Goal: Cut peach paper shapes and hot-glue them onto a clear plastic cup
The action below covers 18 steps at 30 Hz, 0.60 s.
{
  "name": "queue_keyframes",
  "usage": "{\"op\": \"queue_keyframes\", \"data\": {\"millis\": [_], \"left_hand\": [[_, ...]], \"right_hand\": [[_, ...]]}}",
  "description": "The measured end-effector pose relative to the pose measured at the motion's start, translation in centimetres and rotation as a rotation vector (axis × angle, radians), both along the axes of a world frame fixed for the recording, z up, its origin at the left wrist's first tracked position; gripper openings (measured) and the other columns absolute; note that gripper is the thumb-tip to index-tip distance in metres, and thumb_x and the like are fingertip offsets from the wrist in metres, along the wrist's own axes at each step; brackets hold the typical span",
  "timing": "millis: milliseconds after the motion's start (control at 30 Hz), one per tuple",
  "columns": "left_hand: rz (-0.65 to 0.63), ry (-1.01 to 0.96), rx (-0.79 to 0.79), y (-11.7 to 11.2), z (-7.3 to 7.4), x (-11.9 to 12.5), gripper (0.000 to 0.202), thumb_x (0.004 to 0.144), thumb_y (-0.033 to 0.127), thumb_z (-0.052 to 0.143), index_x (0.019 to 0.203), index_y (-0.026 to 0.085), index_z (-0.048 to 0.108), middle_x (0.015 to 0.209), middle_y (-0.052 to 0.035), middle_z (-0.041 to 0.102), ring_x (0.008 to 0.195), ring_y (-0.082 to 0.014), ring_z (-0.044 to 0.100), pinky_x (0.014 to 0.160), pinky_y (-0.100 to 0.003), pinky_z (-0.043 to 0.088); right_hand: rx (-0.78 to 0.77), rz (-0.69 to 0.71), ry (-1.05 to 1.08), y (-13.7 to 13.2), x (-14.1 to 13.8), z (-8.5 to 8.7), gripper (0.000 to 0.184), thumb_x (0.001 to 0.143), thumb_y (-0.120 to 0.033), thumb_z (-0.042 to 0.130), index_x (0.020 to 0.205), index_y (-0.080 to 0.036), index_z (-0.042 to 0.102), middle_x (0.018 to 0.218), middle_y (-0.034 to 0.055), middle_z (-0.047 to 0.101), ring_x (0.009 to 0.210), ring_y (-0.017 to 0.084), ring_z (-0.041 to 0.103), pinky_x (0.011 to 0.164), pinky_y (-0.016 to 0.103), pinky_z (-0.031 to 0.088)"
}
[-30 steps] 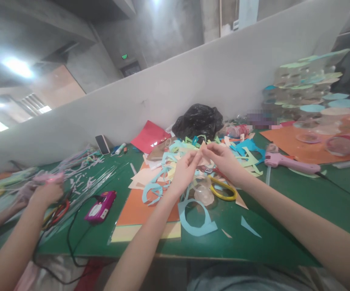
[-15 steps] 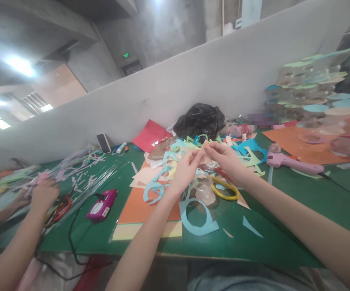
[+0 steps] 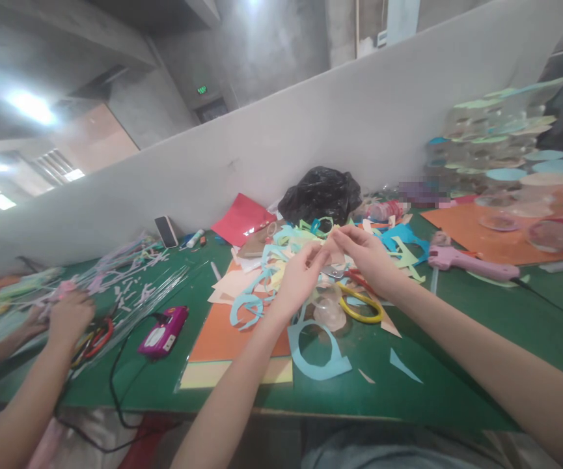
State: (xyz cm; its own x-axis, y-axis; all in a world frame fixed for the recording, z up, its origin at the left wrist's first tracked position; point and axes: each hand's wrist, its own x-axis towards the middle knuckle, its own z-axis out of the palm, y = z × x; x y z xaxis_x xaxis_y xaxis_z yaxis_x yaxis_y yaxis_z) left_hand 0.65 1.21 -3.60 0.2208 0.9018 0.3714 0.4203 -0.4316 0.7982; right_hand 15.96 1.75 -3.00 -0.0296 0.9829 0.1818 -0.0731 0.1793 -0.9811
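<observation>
My left hand and my right hand meet above the green table, fingers pinched together on a small pale peach paper piece. Under them lie yellow-handled scissors, clear plastic domes and a heap of coloured paper offcuts. An orange sheet and a blue paper ring cutout lie nearer to me.
A pink glue gun rests at right, a magenta one at left with a black cord. A black bag, red paper and a phone stand by the white partition. Another person's hands work at far left. Stacked paper-and-plastic discs fill the right.
My hands stay pinched on the small paper, shifting only slightly. The other person's hand at far left has dropped lower and nearer.
</observation>
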Motion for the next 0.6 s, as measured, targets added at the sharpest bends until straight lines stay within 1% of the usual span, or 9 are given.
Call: {"op": "queue_keyframes", "data": {"millis": [67, 133, 267, 367, 500, 600], "left_hand": [[0.010, 0.009, -0.019, 0.24, -0.13, -0.19, 0.027, 0.093, 0.042, 0.051, 0.086, 0.018, 0.062, 0.084, -0.0016, 0.065, 0.080, -0.0148, 0.057, 0.075, -0.026, 0.043], [0.005, -0.038, -0.045, 0.60, -0.34, -0.41, 0.029, 0.092, 0.044, 0.052, 0.084, 0.017, 0.062, 0.081, -0.0013, 0.064, 0.078, -0.0140, 0.056, 0.073, -0.025, 0.042], [0.012, -0.163, -0.067, 1.07, -0.45, -0.70, 0.030, 0.091, 0.045, 0.053, 0.088, 0.017, 0.062, 0.081, -0.0017, 0.064, 0.075, -0.0132, 0.056, 0.072, -0.024, 0.043], [0.064, -0.177, -0.041, 0.98, -0.21, -0.65, 0.025, 0.091, 0.041, 0.054, 0.089, 0.016, 0.062, 0.084, -0.0027, 0.065, 0.077, -0.0131, 0.057, 0.073, -0.024, 0.043], [0.080, -0.174, -0.013, 0.80, -0.05, -0.48, 0.023, 0.091, 0.039, 0.055, 0.087, 0.017, 0.062, 0.082, -0.0023, 0.064, 0.077, -0.0128, 0.056, 0.074, -0.024, 0.043], [0.052, -0.192, -0.030, 0.97, -0.10, -0.69, 0.025, 0.090, 0.041, 0.056, 0.088, 0.017, 0.062, 0.076, -0.0007, 0.061, 0.071, -0.0119, 0.054, 0.070, -0.024, 0.043]], "right_hand": [[0.028, -0.003, -0.023, 0.22, -0.02, -0.18, 0.036, 0.085, -0.058, 0.056, 0.088, -0.022, 0.061, 0.076, -0.0006, 0.061, 0.064, 0.013, 0.052, 0.058, 0.026, 0.041], [0.057, 0.021, -0.054, 0.49, -0.06, -0.47, 0.035, 0.086, -0.056, 0.054, 0.090, -0.022, 0.061, 0.078, -0.0005, 0.061, 0.068, 0.014, 0.053, 0.061, 0.027, 0.042], [0.059, 0.172, -0.190, 0.68, -0.16, -0.95, 0.038, 0.084, -0.056, 0.057, 0.091, -0.019, 0.062, 0.089, 0.0028, 0.064, 0.080, 0.017, 0.056, 0.068, 0.028, 0.042], [0.055, 0.240, -0.236, 0.49, -0.26, -1.02, 0.037, 0.082, -0.053, 0.059, 0.088, -0.017, 0.063, 0.086, 0.0034, 0.065, 0.078, 0.017, 0.055, 0.066, 0.029, 0.041], [0.046, 0.206, -0.239, 0.34, -0.37, -0.98, 0.034, 0.080, -0.051, 0.060, 0.079, -0.018, 0.060, 0.076, 0.0010, 0.060, 0.069, 0.014, 0.049, 0.060, 0.027, 0.036], [0.038, 0.189, -0.260, 0.43, -0.22, -0.91, 0.036, 0.079, -0.054, 0.060, 0.078, -0.018, 0.060, 0.070, -0.0007, 0.056, 0.064, 0.014, 0.046, 0.057, 0.027, 0.033]]}}
